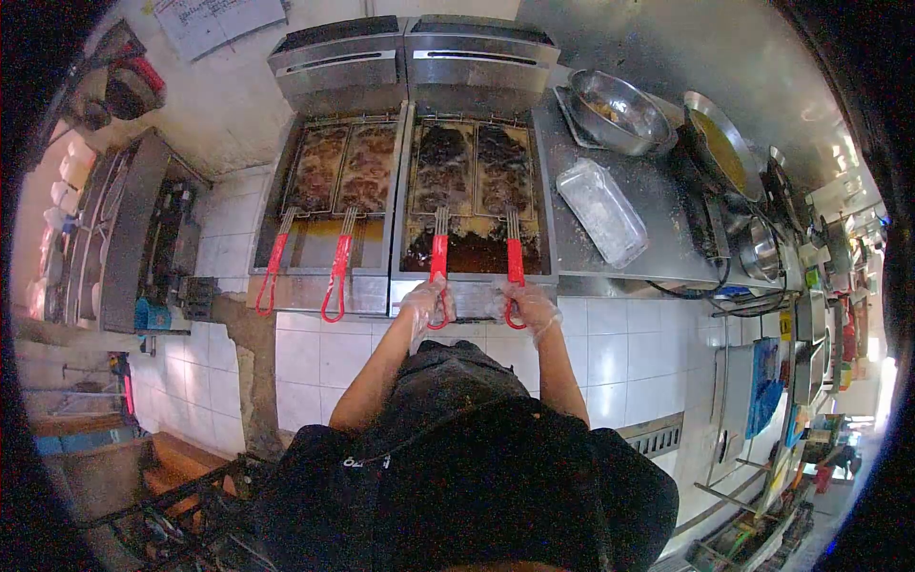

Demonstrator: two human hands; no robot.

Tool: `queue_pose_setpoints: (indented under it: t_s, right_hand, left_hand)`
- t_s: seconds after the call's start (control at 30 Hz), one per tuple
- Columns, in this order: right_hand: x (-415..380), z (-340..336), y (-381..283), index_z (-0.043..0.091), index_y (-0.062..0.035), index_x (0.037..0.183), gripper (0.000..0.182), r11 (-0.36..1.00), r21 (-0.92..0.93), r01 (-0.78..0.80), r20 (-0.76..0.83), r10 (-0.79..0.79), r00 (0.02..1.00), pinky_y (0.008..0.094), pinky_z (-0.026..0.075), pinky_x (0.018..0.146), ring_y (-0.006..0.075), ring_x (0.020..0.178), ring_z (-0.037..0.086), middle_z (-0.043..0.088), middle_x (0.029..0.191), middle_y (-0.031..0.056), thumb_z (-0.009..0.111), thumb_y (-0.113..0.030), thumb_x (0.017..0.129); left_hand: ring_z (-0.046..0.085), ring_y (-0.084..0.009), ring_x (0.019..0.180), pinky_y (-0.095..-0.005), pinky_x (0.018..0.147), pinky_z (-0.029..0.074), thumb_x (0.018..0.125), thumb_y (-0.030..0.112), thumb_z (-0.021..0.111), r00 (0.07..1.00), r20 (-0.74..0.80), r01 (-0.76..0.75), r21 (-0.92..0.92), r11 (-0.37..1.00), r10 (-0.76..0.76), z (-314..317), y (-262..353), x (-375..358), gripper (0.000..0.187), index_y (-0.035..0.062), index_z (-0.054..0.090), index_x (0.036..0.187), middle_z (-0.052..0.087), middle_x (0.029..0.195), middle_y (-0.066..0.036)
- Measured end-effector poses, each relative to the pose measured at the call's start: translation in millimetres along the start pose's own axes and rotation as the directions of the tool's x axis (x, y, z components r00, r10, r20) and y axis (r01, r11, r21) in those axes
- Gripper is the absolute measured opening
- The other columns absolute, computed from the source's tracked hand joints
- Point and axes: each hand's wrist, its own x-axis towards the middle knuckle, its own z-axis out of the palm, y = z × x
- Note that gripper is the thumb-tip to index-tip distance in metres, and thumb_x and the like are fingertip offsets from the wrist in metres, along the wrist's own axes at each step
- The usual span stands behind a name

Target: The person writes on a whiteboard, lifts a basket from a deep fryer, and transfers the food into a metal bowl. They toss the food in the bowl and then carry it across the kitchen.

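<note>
My left hand (426,299), in a clear plastic glove, is closed around the red handle of a fryer basket (439,255). My right hand (534,307), gloved the same way, grips the red handle of the neighbouring fryer basket (515,257). Both baskets sit side by side in the right fryer vat (545,219), where dark food lies in bubbling brown oil. In the left vat (269,212), two more baskets hold reddish-brown food; their red handles, a left one (271,272) and a right one (337,276), hang over the front edge untouched.
Right of the fryers, a steel counter (581,265) carries a clear plastic tub (602,214), a metal bowl (624,112) and a wide pan of yellowish liquid (717,153). Black cables (686,289) run along its front. A dark shelving unit (157,229) stands at the left.
</note>
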Motion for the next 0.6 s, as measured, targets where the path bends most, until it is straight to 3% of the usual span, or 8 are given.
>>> queue_pose_setpoints:
  t_s: [0.1,0.2,0.4,0.47,0.6]
  right_hand:
    - [5.1,-4.9,6.7,0.053,-0.0042,0.074,0.029,0.996,0.085,-0.021,0.014,0.02,1.0,0.0282,0.043,0.049,0.0144,0.054,0.052,0.051,0.062,0.0027,0.063,-0.032,0.074]
    - [3.3,-5.2,1.2,0.053,-0.0037,0.081,0.02,0.995,-0.023,0.101,0.052,-0.1,0.994,0.0252,0.042,0.049,0.0119,0.053,0.05,0.05,0.062,-0.0001,0.058,-0.023,0.079]
    - [16.3,-6.8,2.9,0.054,-0.0024,0.081,0.02,0.998,-0.06,0.031,0.056,-0.028,0.998,0.0244,0.042,0.048,0.0115,0.052,0.049,0.05,0.06,0.0004,0.058,-0.022,0.079]
    - [12.1,-4.4,-5.5,0.053,-0.0025,0.08,0.02,0.997,0.075,-0.013,0.077,0.007,0.997,0.0239,0.042,0.047,0.0112,0.051,0.049,0.049,0.06,0.0004,0.059,-0.022,0.078]
    - [7.7,-0.5,-15.8,0.052,-0.0032,0.08,0.019,0.999,0.041,-0.001,0.071,-0.002,0.997,0.0239,0.042,0.047,0.0112,0.049,0.048,0.049,0.059,0.0006,0.059,-0.021,0.079]
  left_hand:
    - [0.045,-0.0184,0.042,-0.0352,0.043,0.043,0.087,0.033,0.041,0.999,-0.035,0.04,0.002,0.999,-0.04,-0.2,-0.1,2.7,0.029,0.0047,0.046,0.079,0.045,0.054,-0.004]
    - [0.044,-0.0181,0.042,-0.0349,0.042,0.042,0.087,0.032,0.043,0.991,-0.073,0.101,-0.14,0.985,-0.112,-3.9,-5.1,10.0,0.028,0.0047,0.046,0.08,0.045,0.054,-0.004]
    - [0.044,-0.0184,0.042,-0.0346,0.041,0.041,0.087,0.031,0.043,0.998,-0.041,0.05,-0.139,0.989,-0.056,-3.6,-8.4,7.8,0.027,0.0053,0.046,0.079,0.046,0.054,-0.005]
    - [0.046,-0.0194,0.042,-0.0346,0.042,0.042,0.087,0.032,0.042,1.0,-0.021,0.016,-0.041,0.999,-0.017,-6.1,-10.9,10.7,0.028,0.0061,0.045,0.076,0.046,0.053,-0.006]
    - [0.047,-0.0204,0.042,-0.0346,0.042,0.043,0.087,0.033,0.041,1.0,0.011,0.022,-0.026,0.999,-0.022,6.7,6.6,-9.2,0.03,0.0062,0.045,0.076,0.047,0.053,-0.006]
